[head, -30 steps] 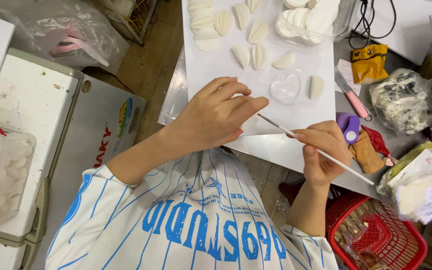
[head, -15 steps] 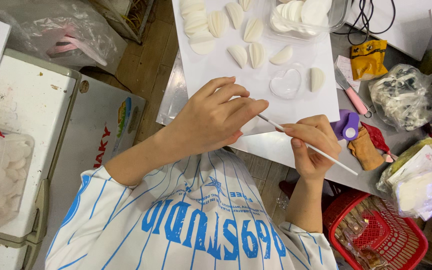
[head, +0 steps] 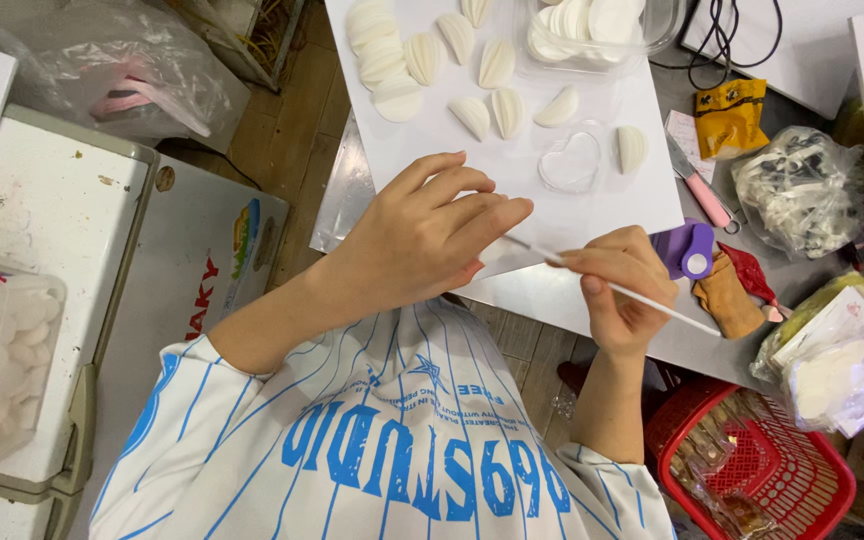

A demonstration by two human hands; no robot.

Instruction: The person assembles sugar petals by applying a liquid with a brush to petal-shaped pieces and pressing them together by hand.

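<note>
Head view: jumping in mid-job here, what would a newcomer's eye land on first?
Probably the two hands at centre: the right hand pinches a thin white stick, whose tip meets the fingertips of the left hand. Just above them a white sheet carries rows of white ridged shell-shaped pieces and a clear heart-shaped cutter. At lower right, a red basket stands out by colour.

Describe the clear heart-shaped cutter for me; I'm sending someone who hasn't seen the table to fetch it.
Find the big white sheet on the table, above the person's two hands. Near its right side, among the white shell-shaped pieces, sits the heart-shaped cutter. It alone is transparent and hollow, an outline only, while its neighbours are solid, ribbed and opaque white.
</note>
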